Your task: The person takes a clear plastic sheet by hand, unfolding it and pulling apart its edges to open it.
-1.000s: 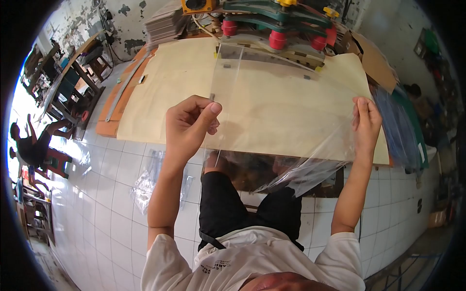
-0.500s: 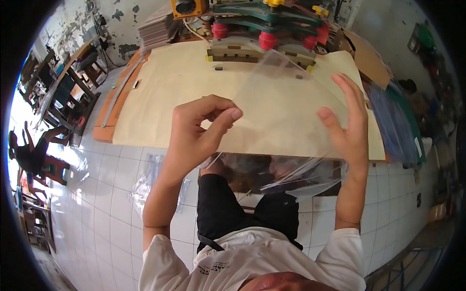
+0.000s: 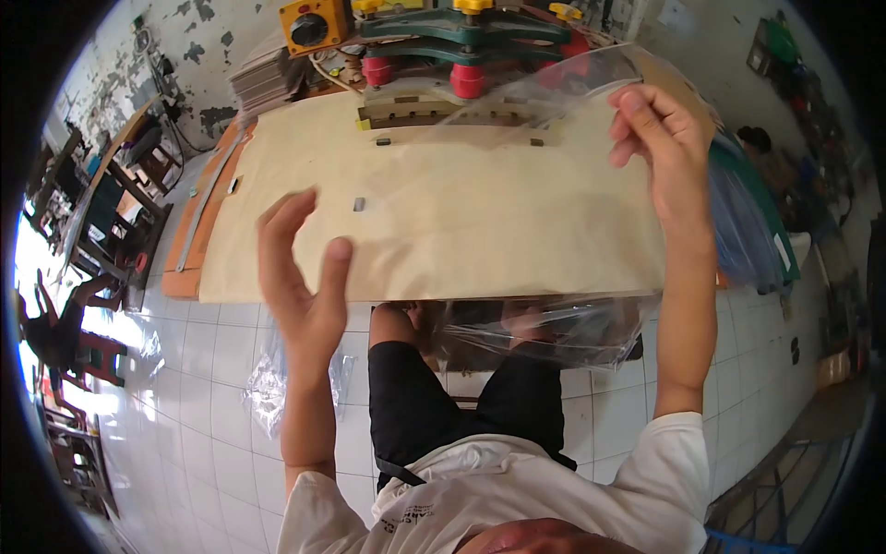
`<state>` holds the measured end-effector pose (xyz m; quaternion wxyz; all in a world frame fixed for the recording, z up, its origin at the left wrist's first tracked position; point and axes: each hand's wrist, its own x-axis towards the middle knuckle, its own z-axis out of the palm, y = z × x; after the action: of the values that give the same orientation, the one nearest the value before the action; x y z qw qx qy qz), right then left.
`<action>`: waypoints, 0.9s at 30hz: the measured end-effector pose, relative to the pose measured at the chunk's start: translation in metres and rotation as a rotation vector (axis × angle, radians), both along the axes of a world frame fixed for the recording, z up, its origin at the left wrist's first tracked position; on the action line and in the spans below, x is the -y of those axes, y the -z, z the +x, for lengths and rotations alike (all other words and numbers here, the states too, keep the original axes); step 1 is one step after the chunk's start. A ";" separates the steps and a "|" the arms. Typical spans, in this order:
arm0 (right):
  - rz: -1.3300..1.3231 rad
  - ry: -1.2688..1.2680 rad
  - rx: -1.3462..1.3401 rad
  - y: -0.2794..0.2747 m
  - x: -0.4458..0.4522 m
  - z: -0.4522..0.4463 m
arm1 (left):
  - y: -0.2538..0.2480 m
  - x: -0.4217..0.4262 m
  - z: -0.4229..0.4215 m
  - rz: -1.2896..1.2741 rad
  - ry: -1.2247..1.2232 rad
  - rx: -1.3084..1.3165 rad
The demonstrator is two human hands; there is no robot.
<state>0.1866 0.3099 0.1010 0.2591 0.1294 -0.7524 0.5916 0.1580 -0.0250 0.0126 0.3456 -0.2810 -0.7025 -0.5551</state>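
My left hand [image 3: 305, 268] is over the left front of the table with thumb and fingers apart, holding nothing. Raised at the right, my right hand [image 3: 660, 138] pinches the edge of a clear plastic sheet [image 3: 581, 78]. From there the sheet slants down to the left across the cream-covered table [image 3: 443, 222]; its lower outline is hard to make out. More clear plastic [image 3: 554, 332] hangs at the front edge above my knees. On the cream surface, left of centre, lies a small grey piece [image 3: 359, 204].
At the back stands a green press frame [image 3: 461, 37] with red posts and a metal bar [image 3: 452, 113]. An orange box with a black knob [image 3: 312, 28] is beside stacked brown sheets [image 3: 268, 78]. Bluish plastic sheets [image 3: 748, 231] hang at the right. People sit far left and right.
My left hand has let go of the sheet, opened and moved left. My right hand has risen and closed on the sheet's edge, lifting it at the back right. The view has shifted right.
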 end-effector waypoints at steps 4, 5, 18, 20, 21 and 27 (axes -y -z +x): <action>-0.211 0.137 -0.071 0.015 -0.048 -0.013 | 0.043 0.008 0.009 0.147 0.025 0.137; -0.284 0.156 -0.086 0.022 -0.057 -0.016 | 0.055 0.006 0.013 0.143 0.013 0.152; -0.408 0.172 -0.086 0.057 -0.068 -0.016 | 0.192 -0.027 0.090 0.133 0.489 0.910; -0.418 0.111 -0.087 0.051 -0.061 -0.010 | 0.186 -0.033 0.088 0.084 0.523 0.915; -0.418 0.110 -0.087 0.050 -0.059 -0.006 | 0.180 -0.038 0.088 0.033 0.560 0.918; -0.330 -0.115 -0.073 0.039 -0.046 0.027 | 0.150 -0.047 0.075 0.105 0.534 0.729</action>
<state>0.2141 0.3561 0.0619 0.2699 0.1492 -0.6265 0.7158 0.2331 0.0222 -0.1371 -0.0658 -0.2205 -0.6521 -0.7224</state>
